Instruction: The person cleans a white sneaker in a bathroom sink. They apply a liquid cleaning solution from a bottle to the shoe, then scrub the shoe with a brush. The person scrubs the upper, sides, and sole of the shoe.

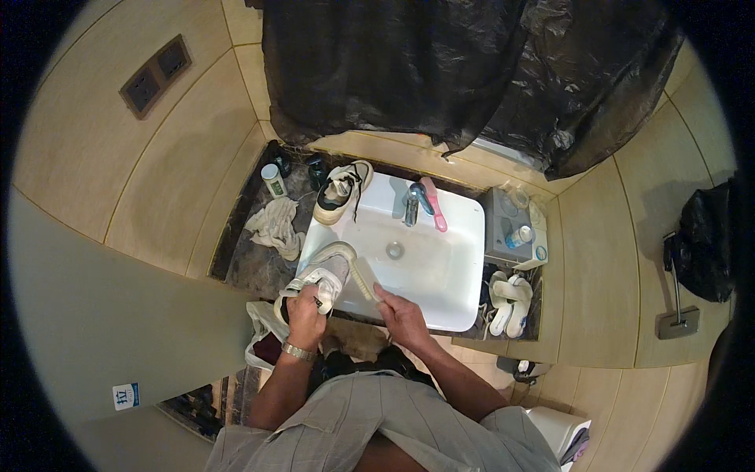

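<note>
My left hand [305, 316] is closed on a light grey sneaker [333, 263], gripping it near its opening over the sink's near left corner. In my right hand [403, 318] is a white scrub brush [365, 277], its bristle side turned toward the sneaker. Whether the bristles touch the shoe I cannot tell. Beneath is a white rectangular sink [448, 271] with a round drain and a chrome faucet [412, 206]. A second sneaker [344, 191], dark-laced, stands on the sink's far left corner. Beside the faucet lies a pink brush [434, 206].
A crumpled white cloth [275, 226] and a white bottle [273, 180] are on the dark counter at left. At right stand a grey box [503, 220] and a pair of white slippers [511, 303]. Black plastic sheeting [385, 71] hangs behind the sink. A white bag [261, 330] sits below left.
</note>
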`<state>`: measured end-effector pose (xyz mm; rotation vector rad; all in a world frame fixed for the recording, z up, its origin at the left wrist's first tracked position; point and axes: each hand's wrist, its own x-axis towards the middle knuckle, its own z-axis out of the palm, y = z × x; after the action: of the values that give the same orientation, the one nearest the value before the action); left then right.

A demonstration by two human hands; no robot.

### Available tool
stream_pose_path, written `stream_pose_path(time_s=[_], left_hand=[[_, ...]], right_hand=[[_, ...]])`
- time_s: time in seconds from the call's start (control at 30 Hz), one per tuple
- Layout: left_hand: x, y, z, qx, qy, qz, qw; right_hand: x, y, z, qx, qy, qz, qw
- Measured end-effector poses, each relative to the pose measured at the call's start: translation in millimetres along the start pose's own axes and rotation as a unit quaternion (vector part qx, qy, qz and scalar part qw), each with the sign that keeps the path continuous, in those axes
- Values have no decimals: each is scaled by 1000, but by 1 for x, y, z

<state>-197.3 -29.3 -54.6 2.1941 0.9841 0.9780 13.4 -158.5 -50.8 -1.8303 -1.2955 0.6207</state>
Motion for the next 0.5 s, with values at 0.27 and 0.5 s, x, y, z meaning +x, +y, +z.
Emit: stream_pose_path(time_s=[0.27,0.5], left_hand=[[-7,0,16,-17,-56,7,998],[-15,-3,21,-351,33,-245,903]], right_hand=[[75,-29,-10,33,-39,-32,998],[25,0,-23,62,-23,-74,995]])
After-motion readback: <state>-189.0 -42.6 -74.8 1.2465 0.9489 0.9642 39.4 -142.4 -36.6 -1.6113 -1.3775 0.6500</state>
